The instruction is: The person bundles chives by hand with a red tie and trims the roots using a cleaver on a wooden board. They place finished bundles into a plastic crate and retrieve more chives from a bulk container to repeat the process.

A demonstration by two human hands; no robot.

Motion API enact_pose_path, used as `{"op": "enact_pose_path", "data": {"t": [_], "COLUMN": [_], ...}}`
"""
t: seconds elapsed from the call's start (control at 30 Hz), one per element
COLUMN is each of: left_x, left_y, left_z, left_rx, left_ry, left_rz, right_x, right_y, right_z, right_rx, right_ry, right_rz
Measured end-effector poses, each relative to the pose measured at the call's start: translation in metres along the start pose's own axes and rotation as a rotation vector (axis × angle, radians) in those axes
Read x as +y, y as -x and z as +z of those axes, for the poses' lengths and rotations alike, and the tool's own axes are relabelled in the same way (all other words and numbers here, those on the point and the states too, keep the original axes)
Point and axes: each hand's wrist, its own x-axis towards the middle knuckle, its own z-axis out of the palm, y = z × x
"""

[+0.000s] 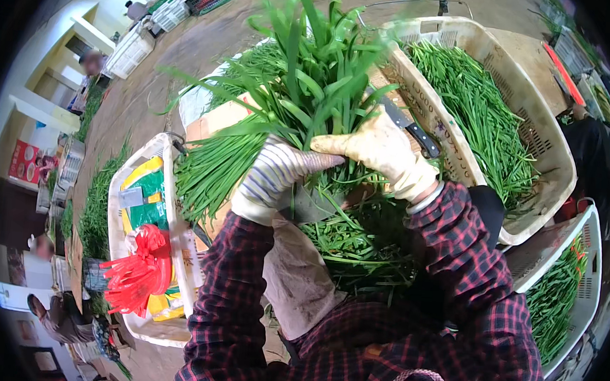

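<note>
Both my hands wear gloves and close around a thick bunch of green chives, its flat leaves fanning out on the far side and slightly blurred. My left hand, in a striped glove, grips the bunch from the left. Across from it, my right hand, in a cream glove, wraps the other side, thumb pointing inward. More chives lie to the left on a board. Just beyond my right hand rests a knife with a black handle. Loose green trimmings are heaped below my hands.
A large white crate of chives stands at right, with another crate nearer. At left, a white crate holds red plastic ties and green and yellow packaging. Other people and crates are along the far left wall.
</note>
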Motion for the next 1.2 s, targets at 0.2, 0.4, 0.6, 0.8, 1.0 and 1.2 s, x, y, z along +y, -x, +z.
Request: {"op": "enact_pose_path", "data": {"t": [0.2, 0.4, 0.6, 0.8, 1.0, 1.2], "left_x": [-0.002, 0.005, 0.073, 0.061, 0.044, 0.018], "left_y": [0.0, -0.023, -0.034, -0.011, 0.006, 0.03], "left_z": [-0.03, 0.046, 0.001, -0.092, -0.121, -0.155], "left_rx": [-0.072, 0.462, 0.695, 0.477, 0.71, 0.819], "left_ry": [-0.525, -0.01, 0.707, 1.031, 1.074, 1.094], "left_rz": [0.478, 0.181, -0.038, -0.061, -0.202, -0.195], "right_x": [-0.05, -0.066, 0.032, 0.025, -0.048, -0.074], "right_y": [-0.011, -0.015, 0.03, 0.099, 0.132, 0.158], "right_z": [-0.025, -0.016, 0.004, 0.033, 0.019, 0.002], "right_rx": [-0.149, -0.127, -0.181, -0.201, -0.255, -0.253], "right_ry": [0.375, 0.383, 0.244, 0.37, 0.596, 0.558], "right_rz": [-0.257, -0.207, 0.017, -0.12, -0.269, -0.341]}}
